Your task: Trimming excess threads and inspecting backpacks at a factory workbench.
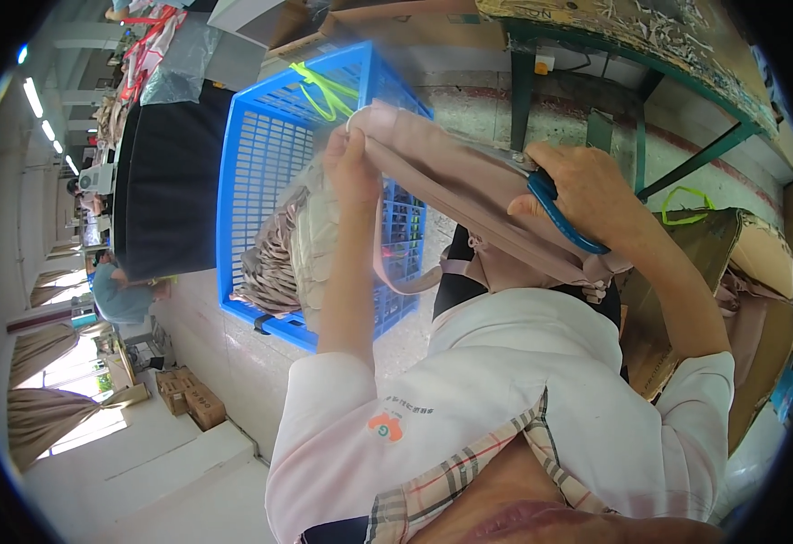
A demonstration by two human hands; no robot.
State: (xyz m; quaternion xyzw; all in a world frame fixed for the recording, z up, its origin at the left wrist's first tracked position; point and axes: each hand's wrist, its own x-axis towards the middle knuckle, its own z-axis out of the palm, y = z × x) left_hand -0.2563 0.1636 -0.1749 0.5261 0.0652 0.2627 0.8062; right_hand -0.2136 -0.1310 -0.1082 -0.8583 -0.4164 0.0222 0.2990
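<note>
Nearest, toward 6 o'clock, was the person's white shirt (523, 363). The left forearm rose almost straight toward 12 o'clock, and the left grip (351, 168) was clenched, fingers bent, on the upper end of a pink bag (469, 195). The right forearm, bent at the elbow, slanted toward 11 o'clock; the right grip (578, 186), knuckles uppermost, was wrapped round a blue-handled tool (555, 213), its thumb stretched toward 9 o'clock over the bag.

The bag was in front of the person's waist, between the hands, its long axis running from 10 to 4 o'clock with the upper end pointing to 10. A strap (396, 283) looped down on its 8 o'clock side. The tool's handle lay roughly along the same slant; its working end was too hidden to make out.

Beyond the bag, toward 10 o'clock, stood a blue crate (228, 227) holding pink and cream cloth (315, 236), with a green tie (327, 95) near its top. A cardboard box (677, 258) stood toward 3 o'clock. Farther off were a green-legged table (659, 41) between 1 and 2 o'clock and, at 9 o'clock, another person (117, 295).
</note>
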